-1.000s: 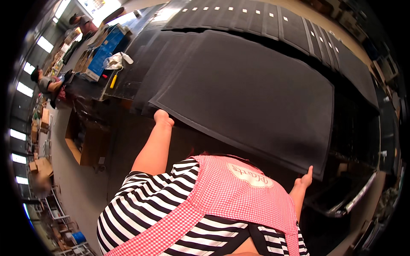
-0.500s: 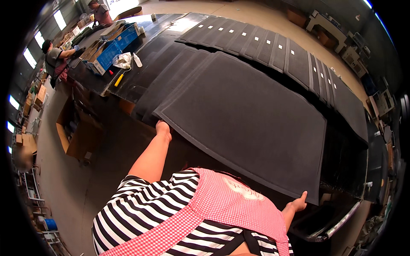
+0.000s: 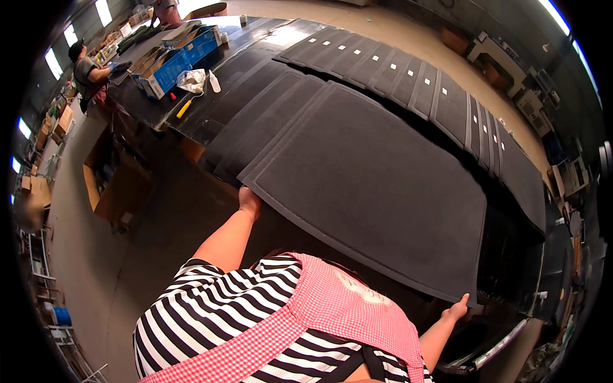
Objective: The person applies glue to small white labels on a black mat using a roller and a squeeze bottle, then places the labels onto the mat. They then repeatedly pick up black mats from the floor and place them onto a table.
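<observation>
**Large dark mat held at two corners over the long table**

Item one: we hold a large, dark grey, rectangular felt-like mat [image 3: 377, 185] with a stitched border, spread flat on top of a stack of similar mats on the long black table [image 3: 153, 108]. Our left hand [image 3: 249, 201] is closed around the mat's near left corner. Our right hand [image 3: 457, 310] grips the near right corner from beneath, fingers curled at the edge.

Item two: beneath and to the left, several more dark mats [image 3: 255, 121] lie fanned out, their edges stepped.

Item three: beyond, a row of narrow dark panels with small white square tags [image 3: 415, 83] runs overlapping along the far side of the table.

Item four: at the table's far left end, a blue open crate [image 3: 182, 54], a crumpled clear plastic bag [image 3: 191, 80], a small white bottle [image 3: 214, 82] and a yellow-handled tool [image 3: 184, 107].

Item five: a person in a dark cap [image 3: 86, 70] stands at that far end, well apart from us. A brown cardboard box [image 3: 115, 185] sits on the floor beside the table.
</observation>
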The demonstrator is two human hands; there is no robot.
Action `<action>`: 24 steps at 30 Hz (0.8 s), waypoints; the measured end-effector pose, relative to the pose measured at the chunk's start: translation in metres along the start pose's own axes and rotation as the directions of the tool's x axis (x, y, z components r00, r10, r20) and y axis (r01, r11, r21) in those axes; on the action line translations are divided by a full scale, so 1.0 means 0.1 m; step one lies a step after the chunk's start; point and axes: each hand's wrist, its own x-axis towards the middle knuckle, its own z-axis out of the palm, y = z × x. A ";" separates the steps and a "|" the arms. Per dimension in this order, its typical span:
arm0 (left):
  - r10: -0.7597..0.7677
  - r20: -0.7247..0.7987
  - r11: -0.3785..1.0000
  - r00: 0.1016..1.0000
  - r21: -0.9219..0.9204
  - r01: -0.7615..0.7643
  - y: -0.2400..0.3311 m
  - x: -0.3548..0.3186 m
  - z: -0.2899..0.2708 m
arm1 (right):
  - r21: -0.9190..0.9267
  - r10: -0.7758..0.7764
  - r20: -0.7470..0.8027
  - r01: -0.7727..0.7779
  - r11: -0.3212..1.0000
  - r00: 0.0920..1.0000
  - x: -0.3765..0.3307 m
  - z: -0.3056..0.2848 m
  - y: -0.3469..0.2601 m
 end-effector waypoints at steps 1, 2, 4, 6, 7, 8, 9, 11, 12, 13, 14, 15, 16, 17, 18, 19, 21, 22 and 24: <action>0.011 -0.003 1.000 1.000 0.007 -0.011 0.02 -0.05 0.03 | -0.010 0.032 -0.038 -0.032 0.999 0.999 -0.05 0.01 0.04; 0.022 -0.006 1.000 1.000 0.015 -0.022 0.06 -0.11 0.08 | -0.018 0.063 -0.077 -0.064 0.998 0.995 -0.09 0.03 0.08; 0.034 0.011 0.999 0.999 0.014 -0.034 0.05 -0.16 0.07 | 0.027 0.116 -0.061 -0.114 0.993 0.991 0.02 -0.04 0.25; 0.047 0.044 0.999 0.998 -0.003 -0.047 -0.01 -0.08 -0.04 | 0.091 0.136 -0.030 -0.133 0.987 0.990 0.07 -0.06 0.37; 0.031 0.104 0.998 0.994 -0.062 -0.025 -0.03 -0.04 -0.12 | 0.123 0.144 -0.011 -0.141 0.982 0.990 0.09 -0.04 0.40; 0.019 0.171 0.992 0.985 -0.125 0.003 -0.05 -0.01 -0.18 | 0.136 0.167 -0.008 -0.165 0.977 0.986 0.12 -0.05 0.43; 0.010 0.238 0.982 0.971 -0.184 0.035 -0.08 0.02 -0.21 | 0.149 0.190 -0.004 -0.188 0.971 0.982 0.14 -0.08 0.46; -0.026 0.296 0.972 0.955 -0.217 0.094 0.01 -0.04 -0.20 | 0.165 0.219 0.008 -0.218 0.962 0.976 0.13 -0.08 0.47; -0.044 0.327 0.965 0.944 -0.231 0.125 0.04 -0.06 -0.19 | 0.172 0.219 0.015 -0.218 0.961 0.976 0.13 -0.07 0.47; -0.043 0.327 0.956 0.944 -0.261 0.134 0.02 -0.06 -0.24 | 0.179 0.219 0.022 -0.220 0.959 0.975 0.09 -0.05 0.46; -0.043 0.328 0.946 0.944 -0.290 0.143 -0.02 -0.05 -0.30 | 0.170 0.208 0.025 -0.210 0.963 0.978 0.06 -0.02 0.43; -0.042 0.328 0.936 0.944 -0.318 0.152 -0.04 -0.03 -0.33 | 0.162 0.198 0.029 -0.200 0.966 0.980 0.04 0.02 0.39; -0.044 0.316 0.939 0.948 -0.310 0.147 -0.08 -0.02 -0.35 | 0.151 0.180 0.031 -0.182 0.972 0.983 0.04 0.01 0.34; -0.045 0.303 0.943 0.952 -0.302 0.141 -0.11 -0.01 -0.36 | 0.155 0.190 0.028 -0.192 0.969 0.981 0.04 -0.01 0.34; -0.046 0.289 0.946 0.956 -0.295 0.134 -0.14 0.01 -0.38 | 0.160 0.200 0.026 -0.201 0.966 0.980 0.05 -0.02 0.37; -0.076 0.262 0.948 0.962 -0.280 0.152 -0.16 0.03 -0.41 | 0.163 0.206 0.033 -0.209 0.964 0.978 0.07 0.01 0.37; -0.135 0.205 0.949 0.969 -0.255 0.186 -0.19 0.09 -0.50 | 0.178 0.225 0.028 -0.226 0.958 0.974 0.07 0.04 0.37; -0.164 0.124 0.975 0.979 -0.131 0.180 -0.12 -0.07 -0.33 | 0.180 0.232 0.011 -0.231 0.956 0.973 0.06 -0.01 0.39; -0.147 -0.065 0.981 0.987 0.121 0.154 -0.08 -0.26 -0.21 | 0.189 0.255 0.007 -0.251 0.949 0.967 0.14 -0.09 0.42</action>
